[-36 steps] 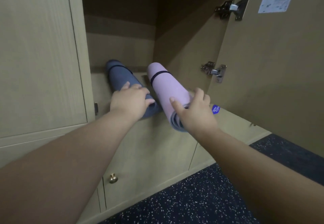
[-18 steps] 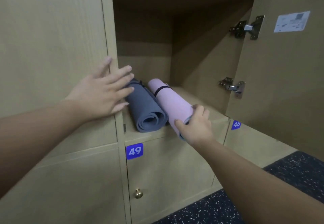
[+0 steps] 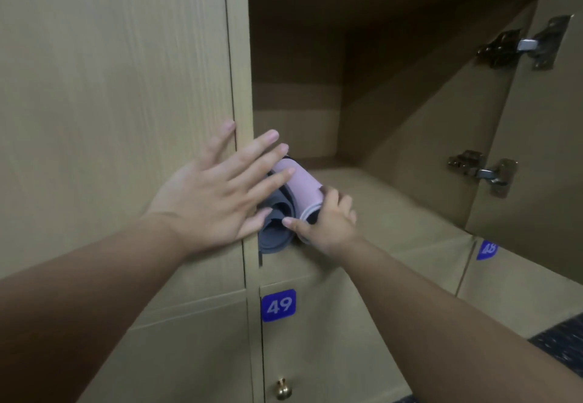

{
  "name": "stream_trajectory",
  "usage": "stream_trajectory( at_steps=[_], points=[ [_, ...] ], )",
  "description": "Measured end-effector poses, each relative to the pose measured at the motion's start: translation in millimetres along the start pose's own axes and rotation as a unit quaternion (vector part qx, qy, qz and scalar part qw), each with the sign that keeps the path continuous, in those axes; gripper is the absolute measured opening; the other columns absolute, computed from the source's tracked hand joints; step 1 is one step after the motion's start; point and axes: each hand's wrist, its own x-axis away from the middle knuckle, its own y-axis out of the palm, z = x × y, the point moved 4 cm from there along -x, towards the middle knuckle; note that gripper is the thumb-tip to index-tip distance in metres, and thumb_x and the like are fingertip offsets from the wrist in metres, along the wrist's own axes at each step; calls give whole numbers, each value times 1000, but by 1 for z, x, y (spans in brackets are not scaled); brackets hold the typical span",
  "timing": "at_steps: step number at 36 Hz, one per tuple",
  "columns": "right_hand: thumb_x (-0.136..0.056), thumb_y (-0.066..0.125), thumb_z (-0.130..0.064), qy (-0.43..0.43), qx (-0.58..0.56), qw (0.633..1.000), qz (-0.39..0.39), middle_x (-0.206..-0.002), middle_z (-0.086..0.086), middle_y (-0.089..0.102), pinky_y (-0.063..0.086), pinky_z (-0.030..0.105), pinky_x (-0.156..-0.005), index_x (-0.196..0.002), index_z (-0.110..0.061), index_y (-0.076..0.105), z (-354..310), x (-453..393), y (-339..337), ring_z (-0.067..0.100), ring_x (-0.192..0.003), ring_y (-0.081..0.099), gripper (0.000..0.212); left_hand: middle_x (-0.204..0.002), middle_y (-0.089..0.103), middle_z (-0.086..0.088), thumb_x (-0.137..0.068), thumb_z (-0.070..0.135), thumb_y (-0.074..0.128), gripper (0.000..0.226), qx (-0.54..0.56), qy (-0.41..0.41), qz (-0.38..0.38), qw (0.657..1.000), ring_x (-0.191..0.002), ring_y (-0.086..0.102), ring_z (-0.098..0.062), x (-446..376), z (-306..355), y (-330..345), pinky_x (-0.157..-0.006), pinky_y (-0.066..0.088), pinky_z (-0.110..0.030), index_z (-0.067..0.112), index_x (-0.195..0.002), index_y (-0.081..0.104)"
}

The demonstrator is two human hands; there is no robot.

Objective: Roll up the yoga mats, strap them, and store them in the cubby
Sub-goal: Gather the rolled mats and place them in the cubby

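Two rolled yoga mats lie side by side inside the open wooden cubby (image 3: 378, 200), at its left wall. The grey mat (image 3: 277, 229) shows its spiral end at the front edge. The pink mat (image 3: 301, 186) lies against the grey one's right side. My right hand (image 3: 325, 224) grips the pink mat's front end, fingers curled over it. My left hand (image 3: 217, 194) rests flat with spread, straight fingers on the cubby's left frame and the closed door beside it, covering part of the grey mat. No straps are visible.
The cubby door (image 3: 549, 125) stands open at the right, with two metal hinges (image 3: 482, 172). Below are closed lockers labelled 49 (image 3: 279, 305) and 48 (image 3: 487, 249), one with a brass knob (image 3: 283, 388). Dark speckled floor (image 3: 564, 339) shows at the bottom right.
My left hand left the grey mat and came to rest flat on the cubby frame. My right hand has pushed the pink mat deeper in, against the grey one. The view moved closer.
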Motion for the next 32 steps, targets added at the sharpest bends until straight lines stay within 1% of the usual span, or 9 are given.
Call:
stream_trajectory(
  at_steps=[6, 10, 13, 16, 19, 23, 28, 30, 32],
  points=[
    [-75, 70, -63, 0, 2, 1000, -1, -143, 7, 24, 25, 35, -107, -148, -23, 20, 0, -26, 13, 31, -129, 29, 98, -149, 41, -17, -94, 47, 37, 64, -5, 1, -1, 1000, -143, 25, -30, -1, 1, -1, -115, 9, -57, 7, -144, 43],
    [-79, 67, -62, -6, 26, 1000, 1, -144, 10, 25, 25, 36, -108, -148, -23, 20, -1, -40, 22, 32, -129, 30, 92, -149, 40, -17, -96, 46, 36, 66, -18, -9, -5, 1000, -143, 25, -29, 0, 1, -1, -115, 8, -56, 3, -145, 40],
    [-80, 65, -63, -2, 38, 999, 8, -146, 10, 24, 25, 37, -109, -149, -23, 19, 2, -51, 29, 33, -129, 30, 92, -150, 38, -19, -96, 45, 34, 66, -18, -11, -11, 1000, -143, 25, -30, 0, 2, -1, -116, 6, -55, 1, -145, 38],
    [-80, 62, -65, -3, 49, 999, 12, -149, 11, 23, 23, 38, -110, -150, -23, 18, 1, -60, 36, 35, -130, 30, 93, -149, 39, -20, -95, 45, 35, 66, -17, -8, -21, 1000, -143, 24, -31, -1, 1, -1, -116, 4, -55, 1, -144, 39],
    [-80, 61, -66, 1, 54, 998, 19, -152, 11, 20, 22, 40, -112, -151, -23, 18, -1, -68, 42, 35, -131, 28, 93, -147, 43, -19, -94, 44, 37, 64, -14, -5, -31, 999, -142, 26, -31, -1, 3, -1, -115, 6, -56, 4, -142, 45],
    [-78, 60, -69, -1, 52, 998, 23, -153, 13, 21, 21, 43, -113, -151, -22, 19, -5, -80, 51, 37, -133, 27, 95, -143, 48, -18, -95, 42, 32, 58, -4, 3, -51, 999, -141, 27, -32, -2, 3, -1, -114, 5, -57, 9, -140, 50],
    [-80, 55, -70, -22, 62, 997, 43, -158, 15, 13, 11, 47, -117, -153, -19, 16, 1, -83, 59, 37, -145, 10, 96, -141, 50, -18, -96, 40, 27, 56, -5, 4, -63, 998, -140, 28, -33, -2, 3, -1, -115, 2, -57, 11, -138, 50],
    [-81, 55, -68, -28, 55, 998, 22, -160, 13, 6, 7, 47, -118, -154, -21, 11, 2, -83, 57, 37, -147, 2, 98, -140, 51, -18, -95, 40, 29, 56, -6, 5, -63, 998, -139, 28, -33, -3, 3, -3, -115, 3, -57, 11, -137, 51],
    [-81, 61, -63, -37, 41, 998, 4, -162, 10, -2, 5, 46, -118, -155, -23, 2, 5, -78, 52, 37, -148, -5, 103, -139, 52, -18, -93, 40, 33, 55, -3, 5, -59, 998, -139, 28, -33, -3, 3, -4, -115, 2, -57, 11, -136, 53]
  ],
)
